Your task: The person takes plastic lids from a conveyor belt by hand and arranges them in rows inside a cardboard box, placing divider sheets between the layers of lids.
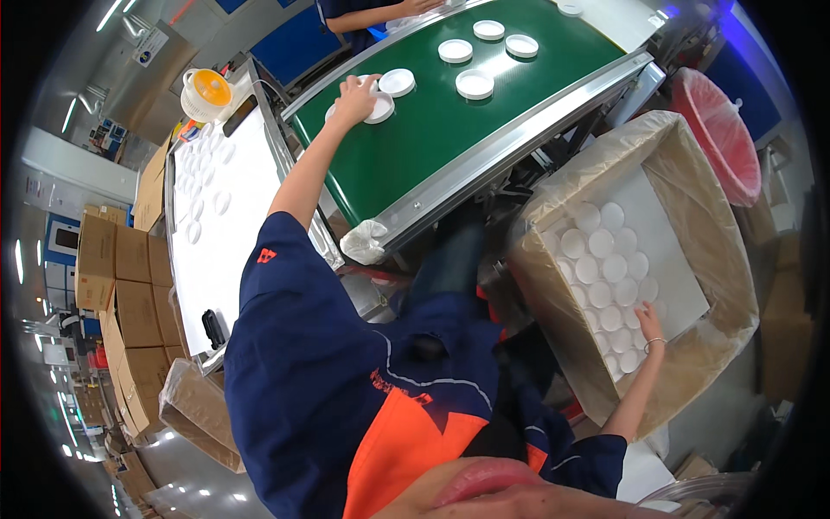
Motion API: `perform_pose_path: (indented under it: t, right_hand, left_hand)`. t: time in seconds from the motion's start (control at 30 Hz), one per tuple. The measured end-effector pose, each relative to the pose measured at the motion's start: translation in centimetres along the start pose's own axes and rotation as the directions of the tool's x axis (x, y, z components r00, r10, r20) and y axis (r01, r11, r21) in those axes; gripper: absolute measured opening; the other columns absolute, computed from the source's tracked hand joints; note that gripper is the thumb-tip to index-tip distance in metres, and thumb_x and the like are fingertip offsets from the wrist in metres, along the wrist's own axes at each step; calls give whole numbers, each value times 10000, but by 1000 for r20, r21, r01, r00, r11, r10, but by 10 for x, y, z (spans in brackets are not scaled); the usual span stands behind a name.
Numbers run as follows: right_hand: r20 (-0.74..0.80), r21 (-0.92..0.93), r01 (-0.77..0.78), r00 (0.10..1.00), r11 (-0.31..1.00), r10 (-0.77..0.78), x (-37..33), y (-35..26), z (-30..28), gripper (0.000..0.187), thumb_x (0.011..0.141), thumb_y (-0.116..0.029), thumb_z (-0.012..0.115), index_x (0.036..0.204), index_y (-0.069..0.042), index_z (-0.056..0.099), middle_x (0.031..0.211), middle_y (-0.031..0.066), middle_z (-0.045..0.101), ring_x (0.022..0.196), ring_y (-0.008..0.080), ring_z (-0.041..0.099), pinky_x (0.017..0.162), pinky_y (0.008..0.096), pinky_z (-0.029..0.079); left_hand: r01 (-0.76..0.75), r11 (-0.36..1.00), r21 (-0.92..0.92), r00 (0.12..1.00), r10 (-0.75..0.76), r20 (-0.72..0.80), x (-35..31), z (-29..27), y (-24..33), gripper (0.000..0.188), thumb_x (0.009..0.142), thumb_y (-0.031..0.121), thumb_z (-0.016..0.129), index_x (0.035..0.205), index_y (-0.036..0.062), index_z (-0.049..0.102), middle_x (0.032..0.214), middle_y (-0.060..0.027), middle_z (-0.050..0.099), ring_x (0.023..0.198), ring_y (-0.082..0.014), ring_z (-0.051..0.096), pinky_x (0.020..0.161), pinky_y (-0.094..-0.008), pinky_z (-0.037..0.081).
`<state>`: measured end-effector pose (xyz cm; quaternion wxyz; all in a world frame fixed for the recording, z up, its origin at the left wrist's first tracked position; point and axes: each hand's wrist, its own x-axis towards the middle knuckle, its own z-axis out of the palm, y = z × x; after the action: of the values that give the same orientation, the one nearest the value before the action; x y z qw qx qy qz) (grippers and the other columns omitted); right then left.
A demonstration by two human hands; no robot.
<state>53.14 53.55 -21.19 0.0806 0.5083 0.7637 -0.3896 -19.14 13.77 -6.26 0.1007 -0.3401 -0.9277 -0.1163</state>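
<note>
Presently, the left hand point(353, 102) is on the green belt point(389, 169), palm down, fingers curled over a cluster of white lids point(379, 108). White shows at its fingertips; whether a lid is grasped or only touched cannot be determined, as the hand covers the contact. One lid of the cluster lies just right of this hand, another beside it toward the far side, and a third shows partly at its left. Five further lids point(475, 84) stand apart from one another, farther right of the same hand, and another lies beyond them near the belt's far end.

The right hand point(650, 327) is lowered into the lined box point(726, 259), its fingers partly extended at the edge of a layer of white discs point(615, 267). Its hold on any disc cannot be confirmed. The discs lie close together in rows, mostly left of and beyond this hand, on a pale sheet point(683, 277). A bracelet point(655, 341) is on its wrist. Beyond the box is a red bin point(713, 130).

Left of the left hand, a white table point(229, 268) bears scattered small white pieces point(222, 203) and an orange-topped appliance point(207, 91). Across the belt from that hand, a co-worker's arm point(372, 17) is visible.
</note>
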Motion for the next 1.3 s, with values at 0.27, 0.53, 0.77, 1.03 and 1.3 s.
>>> perform_pose_path:
  t: [0.27, 0.53, 0.77, 1.03, 1.3]
  right_hand:
    - [34, 22, 52, 998, 998, -52, 12, 5, 8, 593, 839, -358, 578, 1294, -15, 412, 1298, 188, 457, 1200, 316, 433, 974, 376, 369]
    - [22, -19, 19, 1000, 1000, -18, 9, -2, 3, 581, 838, -346, 576, 1285, -12, 414, 1306, 184, 453, 1197, 325, 440, 977, 387, 369]
    - [1, -21, 14, 1000, 1000, -14, 2, -10, 0, 572, 830, -329, 585, 1276, -11, 423, 1310, 193, 447, 1207, 315, 435, 987, 386, 361]
    - [51, 48, 300, 952, 953, -302, -13, -52, 16, 552, 851, -305, 583, 1301, -39, 407, 1315, 179, 446, 1226, 289, 427, 1012, 367, 348]
    - [301, 277, 358, 849, 891, -435, -51, -132, 22, 552, 888, -368, 545, 1316, -52, 396, 1279, 170, 470, 1186, 255, 456, 964, 347, 392]
  left_hand:
    - [249, 951, 181, 744, -308, 593, 61, -6, 17, 682, 788, 211, 538, 1358, 458, 256, 1420, -240, 223, 1260, -429, 340, 957, -552, 372]
    - [-131, 988, -80, 888, 153, 434, 34, -7, -16, 568, 702, 20, 519, 1219, 254, 528, 1053, -248, 574, 1053, -377, 516, 902, -434, 405]
    - [-223, 975, -19, 974, 224, 41, -14, -13, -18, 329, 733, -24, 548, 1013, 148, 553, 939, -183, 540, 903, -373, 553, 759, -455, 457]
    - [-57, 196, -979, 998, -15, -61, -74, -87, 117, 226, 845, 86, 545, 1071, 79, 550, 939, -34, 586, 885, -166, 585, 748, -335, 491]
    - [589, -808, -29, 790, 568, 230, -169, -98, 294, 320, 866, 132, 564, 1127, -47, 515, 1065, -197, 585, 998, -284, 592, 868, -417, 514]
